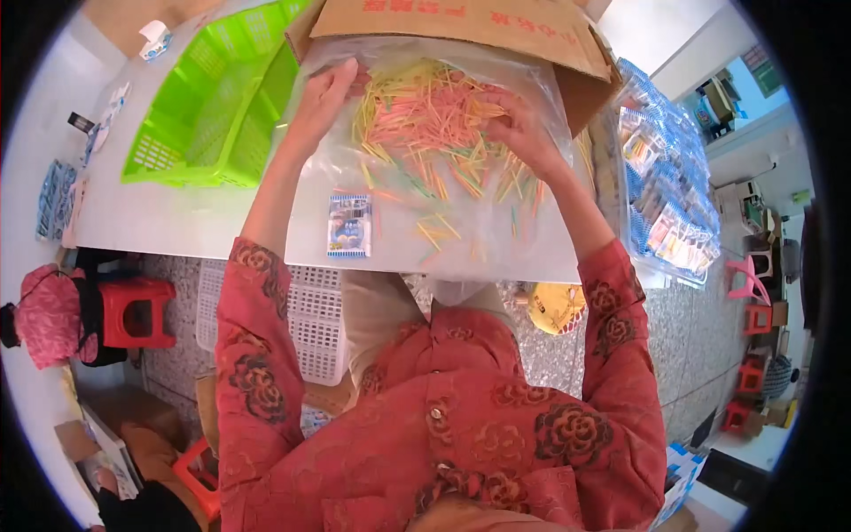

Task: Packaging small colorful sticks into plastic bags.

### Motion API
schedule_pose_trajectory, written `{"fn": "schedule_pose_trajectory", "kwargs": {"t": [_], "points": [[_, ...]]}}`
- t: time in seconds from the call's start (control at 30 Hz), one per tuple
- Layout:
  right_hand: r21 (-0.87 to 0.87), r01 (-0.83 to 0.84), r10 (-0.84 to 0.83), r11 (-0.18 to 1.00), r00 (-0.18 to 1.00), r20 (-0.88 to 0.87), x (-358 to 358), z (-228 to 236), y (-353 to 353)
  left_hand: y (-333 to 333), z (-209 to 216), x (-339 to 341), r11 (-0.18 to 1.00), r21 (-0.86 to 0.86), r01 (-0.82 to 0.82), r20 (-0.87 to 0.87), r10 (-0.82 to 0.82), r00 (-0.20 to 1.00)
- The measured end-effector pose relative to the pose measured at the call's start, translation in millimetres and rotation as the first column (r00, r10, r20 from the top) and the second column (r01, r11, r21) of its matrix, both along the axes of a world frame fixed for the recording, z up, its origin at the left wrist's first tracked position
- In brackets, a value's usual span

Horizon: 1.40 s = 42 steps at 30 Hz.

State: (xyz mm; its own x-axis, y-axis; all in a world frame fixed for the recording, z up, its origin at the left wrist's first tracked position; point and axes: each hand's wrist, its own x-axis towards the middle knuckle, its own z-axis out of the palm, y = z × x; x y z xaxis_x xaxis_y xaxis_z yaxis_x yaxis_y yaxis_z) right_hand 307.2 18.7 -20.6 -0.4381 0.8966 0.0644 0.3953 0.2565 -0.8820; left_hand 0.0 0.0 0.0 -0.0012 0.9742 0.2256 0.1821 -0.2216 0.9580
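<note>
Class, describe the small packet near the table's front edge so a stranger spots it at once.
On the white table, find the pile of pink and yellow sticks between the left hand and right hand. Below left of it lies a small blue and white packet. Unlike the packets heaped at the right, it lies singly.

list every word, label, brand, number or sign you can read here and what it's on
Cardboard box flap: large red printed characters, wording not copied here.
Small blue-and-white packet on the table: print too small and blurred to read.
Heaped packets on the right: print too small to read.
Round yellow item below the table: dark marks, unreadable.
Coloured sticks: no lettering visible.
</note>
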Motion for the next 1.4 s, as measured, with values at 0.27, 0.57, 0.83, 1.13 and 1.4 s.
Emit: {"fn": "schedule_pose_trajectory", "kwargs": {"t": [0.27,0.57,0.83,1.13,1.4], "points": [[-0.067,-0.114,0.102,0.991,0.982,-0.159,-12.9,-6.3,-33.7,-33.1,1.3,-3.0,0.993,0.015,0.115,-0.243,-0.108,0.964],[0.197,-0.377,0.359,0.905,0.925,0.123,-59.5,-36.9,-94.1,-153.5,-81.5,1.8,0.863,0.121,-0.490,-0.588,0.460,0.665],[0.144,-0.461,0.445,0.875,0.886,0.131,-86.0,-32.7,-112.4,-174.7,-112.9,22.2,0.790,0.011,-0.613,-0.699,0.444,0.561],[0.087,-0.457,0.442,0.885,0.885,0.146,-78.2,-49.8,-120.2,-171.3,-112.0,28.6,0.759,-0.079,-0.647,-0.586,0.489,0.646],[0.134,-0.438,0.421,0.889,0.897,0.135,-79.4,-53.1,-120.2,-173.3,-119.9,31.6,0.749,0.070,-0.658,-0.561,0.575,0.595]]}}
